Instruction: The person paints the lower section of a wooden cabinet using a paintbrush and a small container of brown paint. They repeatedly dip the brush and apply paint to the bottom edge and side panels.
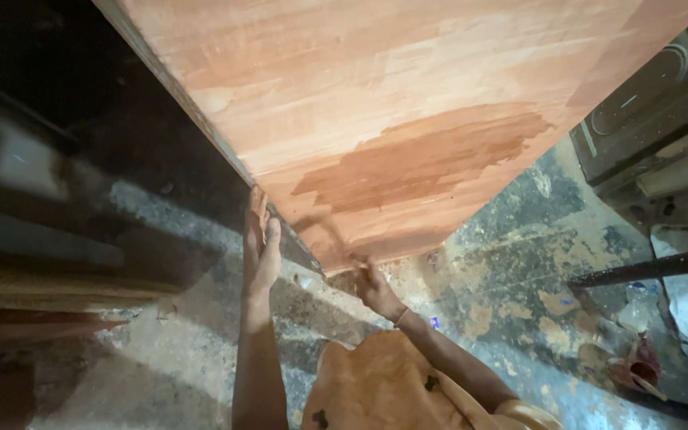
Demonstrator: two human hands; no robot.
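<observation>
Light falls unevenly: the big wooden panel (pixel 408 103) is bright, warm and slightly washed out near its top, while a darker wet-looking patch at its middle gives no glare. The left side sinks into deep shadow, with detail nearly lost in black. The concrete floor (pixel 519 263) is moderately lit, mottled, and soft in focus. Motion blur smears the right hand (pixel 376 288) and whatever it holds against the panel's lower edge; the left hand (pixel 260 247) is sharper. Straight edges splay outward toward the corners, showing wide-angle distortion
</observation>
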